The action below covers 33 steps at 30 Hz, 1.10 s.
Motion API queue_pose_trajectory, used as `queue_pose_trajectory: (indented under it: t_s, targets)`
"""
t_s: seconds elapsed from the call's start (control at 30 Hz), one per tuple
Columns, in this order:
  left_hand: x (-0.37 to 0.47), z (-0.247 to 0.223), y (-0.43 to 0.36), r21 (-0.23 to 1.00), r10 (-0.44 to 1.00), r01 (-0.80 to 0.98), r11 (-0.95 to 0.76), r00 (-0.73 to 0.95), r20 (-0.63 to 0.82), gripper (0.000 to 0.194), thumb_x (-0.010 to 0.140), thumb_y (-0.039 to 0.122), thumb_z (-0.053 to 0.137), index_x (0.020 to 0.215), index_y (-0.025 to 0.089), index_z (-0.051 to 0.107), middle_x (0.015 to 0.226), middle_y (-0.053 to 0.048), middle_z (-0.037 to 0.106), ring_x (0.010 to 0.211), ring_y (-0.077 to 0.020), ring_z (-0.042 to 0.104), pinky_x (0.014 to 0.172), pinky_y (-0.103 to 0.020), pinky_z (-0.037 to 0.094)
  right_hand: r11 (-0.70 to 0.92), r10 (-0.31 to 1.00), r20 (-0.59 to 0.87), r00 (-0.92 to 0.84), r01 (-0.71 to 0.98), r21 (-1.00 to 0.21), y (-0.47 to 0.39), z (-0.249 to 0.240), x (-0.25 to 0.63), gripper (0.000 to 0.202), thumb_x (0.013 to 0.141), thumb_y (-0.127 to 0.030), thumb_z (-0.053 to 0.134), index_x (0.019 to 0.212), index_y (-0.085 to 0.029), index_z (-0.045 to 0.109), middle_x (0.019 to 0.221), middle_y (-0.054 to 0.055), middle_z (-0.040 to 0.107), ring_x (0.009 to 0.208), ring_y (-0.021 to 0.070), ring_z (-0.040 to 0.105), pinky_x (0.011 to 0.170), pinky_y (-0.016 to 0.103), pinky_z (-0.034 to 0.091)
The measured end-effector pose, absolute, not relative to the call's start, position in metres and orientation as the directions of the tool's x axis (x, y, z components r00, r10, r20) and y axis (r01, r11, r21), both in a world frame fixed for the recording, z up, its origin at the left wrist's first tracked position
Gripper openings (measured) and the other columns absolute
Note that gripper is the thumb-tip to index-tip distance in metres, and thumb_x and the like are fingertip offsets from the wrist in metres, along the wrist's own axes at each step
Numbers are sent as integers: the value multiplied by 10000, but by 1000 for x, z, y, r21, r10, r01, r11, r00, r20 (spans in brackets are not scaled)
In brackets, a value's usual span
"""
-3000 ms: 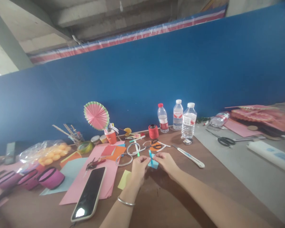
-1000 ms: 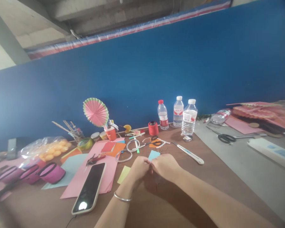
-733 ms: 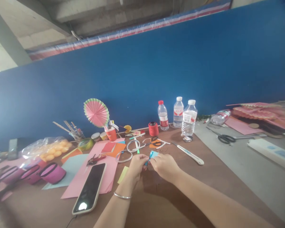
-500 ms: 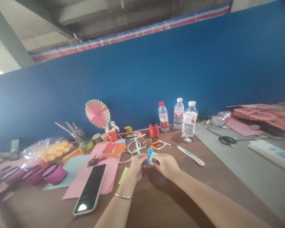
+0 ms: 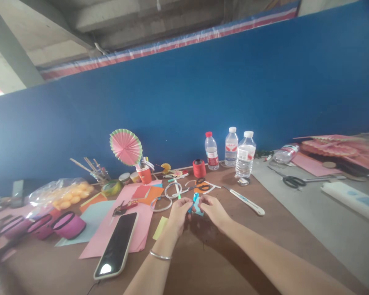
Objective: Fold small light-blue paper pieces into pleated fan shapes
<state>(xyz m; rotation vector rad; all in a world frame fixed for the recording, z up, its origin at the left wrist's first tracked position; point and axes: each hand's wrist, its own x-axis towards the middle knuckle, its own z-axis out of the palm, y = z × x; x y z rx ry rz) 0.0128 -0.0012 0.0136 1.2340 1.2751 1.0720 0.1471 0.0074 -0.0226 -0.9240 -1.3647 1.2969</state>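
Note:
Above the middle of the brown table, my left hand [image 5: 182,211] pinches a narrow, shiny blue folded strip [image 5: 194,199] between thumb and fingers. My right hand [image 5: 214,209] is close beside it on the right, its fingers curled and pressed together. Whatever those fingertips hold is too small to make out. A light blue paper piece [image 5: 199,209] shows between the two hands; whether it is held or lies on the table I cannot tell. Just beyond them are black-and-orange scissors [image 5: 199,187] and white rings of tubing [image 5: 173,190].
A craft knife [image 5: 246,201] lies to the right, with water bottles [image 5: 246,155] behind it. Red thread spool [image 5: 199,168] stands at the back. On the left are a phone [image 5: 117,246], pink paper [image 5: 141,233] and a pink paper fan [image 5: 126,146] in a cup.
My right hand has shifted slightly, its fingers now a little higher and nearer the blue strip. The strip tilts a bit more to the right. Other things lie as before.

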Motion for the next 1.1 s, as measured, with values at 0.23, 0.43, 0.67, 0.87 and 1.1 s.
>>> queue_pose_trajectory:
  t_s: [0.23,0.43,0.67,0.87,1.1]
  targets:
    - [12,9,1,995,997,87,44,64,-50,218,649,319,577,633,121,487,521,21,537,347,-32,380,365,-150,284,67,987,79,-142,-90,-994,7,-27,141,261,672,-341,532,760,-106,602,590,-3,514,504,71,375,491,172,286]
    - [13,6,0,993,994,114,22,100,-34,275,653,383,578,649,128,474,565,-3,566,375,-58,438,389,-174,337,68,995,75,-60,-108,-992,6,-31,139,208,649,-295,540,665,-100,607,577,11,530,546,89,421,516,176,315]
    - [11,13,-2,923,980,365,-119,192,51,224,719,370,508,712,146,504,616,-6,566,532,-127,539,536,-230,422,-62,995,-38,-94,-260,-964,7,-30,140,134,621,-239,514,616,-105,523,470,-25,432,388,33,301,390,158,202]
    - [13,23,-6,810,956,509,-292,187,228,161,735,294,491,778,162,574,733,-17,599,680,-134,540,651,-217,413,-163,973,-71,-221,-434,-886,9,-34,139,211,617,-315,557,643,-131,457,411,-86,255,335,17,168,348,168,83]
    - [12,23,-7,808,943,489,-329,221,250,135,731,268,500,795,163,558,766,-22,590,712,-137,539,653,-209,412,-200,958,-62,-280,-496,-845,10,-35,139,255,603,-336,586,645,-143,425,392,-96,239,324,16,155,340,172,71]
